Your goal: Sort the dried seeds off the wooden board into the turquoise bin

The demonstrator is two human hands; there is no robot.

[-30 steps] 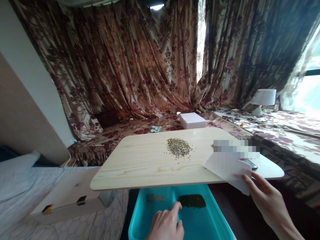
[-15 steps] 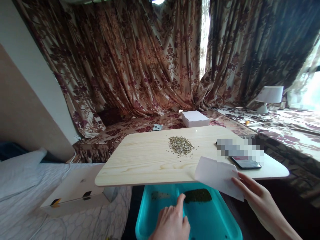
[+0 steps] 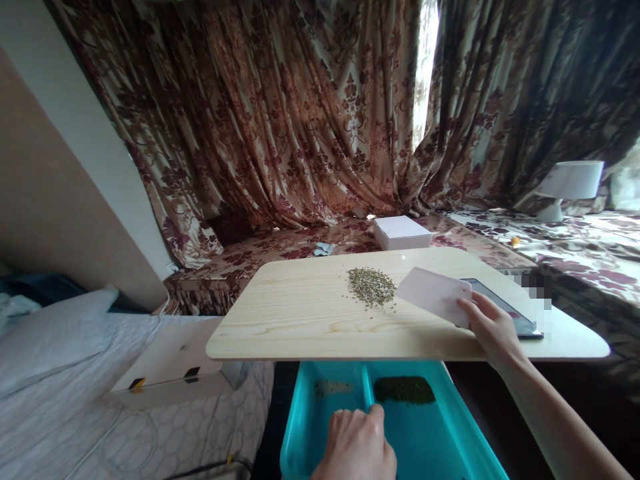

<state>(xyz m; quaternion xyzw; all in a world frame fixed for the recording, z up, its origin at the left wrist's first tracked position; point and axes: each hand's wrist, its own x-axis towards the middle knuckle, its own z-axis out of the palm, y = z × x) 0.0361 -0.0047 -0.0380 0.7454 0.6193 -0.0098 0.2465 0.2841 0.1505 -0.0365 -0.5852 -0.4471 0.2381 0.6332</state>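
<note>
My right hand (image 3: 487, 325) pinches a white card (image 3: 434, 295) by its right edge and holds it just above the light wooden tabletop (image 3: 300, 320), right beside a small pile of greenish seeds (image 3: 371, 287). My left hand (image 3: 356, 445) rests with curled fingers on the centre divider of a turquoise tray (image 3: 305, 433) below the table's front edge. The tray's right compartment holds a dark green heap (image 3: 404, 390); the left one holds a thin pale scatter (image 3: 333, 387).
A dark phone (image 3: 505, 312) lies on the table behind the card. A white box (image 3: 401, 233) and a white lamp (image 3: 570, 187) stand on the patterned ledge. A flat cardboard box (image 3: 175, 360) and a cable (image 3: 125, 447) lie on the bed at left.
My right hand has lifted the white card from below the table's front edge up over the tabletop to the seed pile. My left hand's fingers have curled onto the tray divider.
</note>
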